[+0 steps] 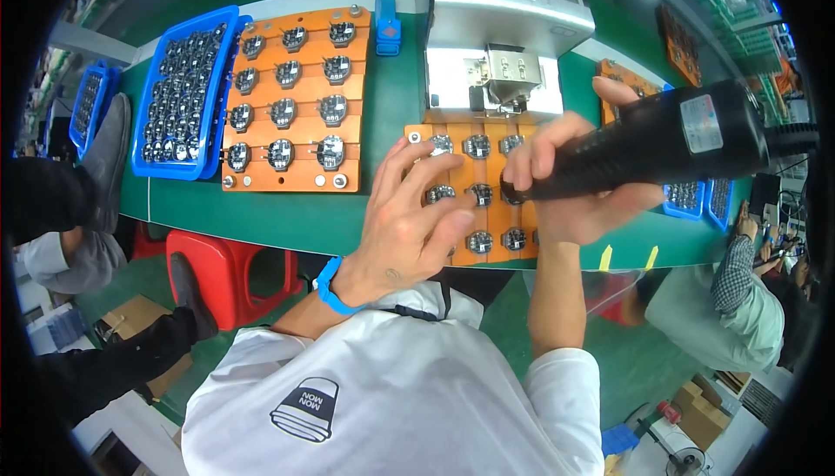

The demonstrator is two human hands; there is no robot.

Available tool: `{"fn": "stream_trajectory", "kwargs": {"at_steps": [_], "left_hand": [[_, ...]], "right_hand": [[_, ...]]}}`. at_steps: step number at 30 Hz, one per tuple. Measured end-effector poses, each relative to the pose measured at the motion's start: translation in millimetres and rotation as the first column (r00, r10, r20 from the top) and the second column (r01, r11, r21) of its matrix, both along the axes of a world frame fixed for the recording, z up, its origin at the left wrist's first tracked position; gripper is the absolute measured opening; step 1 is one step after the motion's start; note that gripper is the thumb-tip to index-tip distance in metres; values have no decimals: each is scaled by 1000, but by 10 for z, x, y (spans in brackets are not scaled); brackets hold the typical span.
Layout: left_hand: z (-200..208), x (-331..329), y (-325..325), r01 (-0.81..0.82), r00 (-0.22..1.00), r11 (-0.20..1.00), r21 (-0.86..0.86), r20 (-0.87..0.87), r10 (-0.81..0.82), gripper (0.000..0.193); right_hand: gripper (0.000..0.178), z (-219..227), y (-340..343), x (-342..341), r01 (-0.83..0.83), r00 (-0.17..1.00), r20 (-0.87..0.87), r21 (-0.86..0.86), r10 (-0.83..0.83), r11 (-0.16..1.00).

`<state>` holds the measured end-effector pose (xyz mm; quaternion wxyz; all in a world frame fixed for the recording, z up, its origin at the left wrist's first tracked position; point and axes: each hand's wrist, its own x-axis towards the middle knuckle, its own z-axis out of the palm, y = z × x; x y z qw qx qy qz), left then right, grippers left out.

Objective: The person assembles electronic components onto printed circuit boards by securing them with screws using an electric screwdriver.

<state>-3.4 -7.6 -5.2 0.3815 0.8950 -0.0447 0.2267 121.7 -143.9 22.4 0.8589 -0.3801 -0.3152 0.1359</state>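
An orange fixture board (pixel 498 218) lies in front of me, with small round circuit parts (pixel 479 242) set in rows on it. My right hand (pixel 574 182) is closed round a black corded electric screwdriver (pixel 648 147), which is held aslant with its narrow end down over the board's middle. Spread over the board's left side is my left hand (pixel 407 219), its fingertips at the round parts and nothing seen in its grasp. Fingers hide some of the parts and the screwdriver's tip.
Behind the board stands a silver machine (pixel 509 24) with a metal block at its front. To the left are a second filled orange board (pixel 357 137), a blue tray (pixel 142 141) of round parts and a blue device (pixel 388 26). A red stool (pixel 204 272) and other people flank the green table.
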Motion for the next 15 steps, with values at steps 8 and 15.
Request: {"fn": "stream_trajectory", "kwargs": {"at_steps": [8, 15], "left_hand": [[12, -2, -1, 3, 1000, 1000, 3, -28, -3, 36], [6, 2, 8, 10, 1000, 1000, 13, -19, -10, 33]], "right_hand": [[92, -101, -1, -56, 11, 1000, 14, 8, -11, 1000], [94, -51, 14, -127, 137, 984, 133, -119, -121, 983]]}}
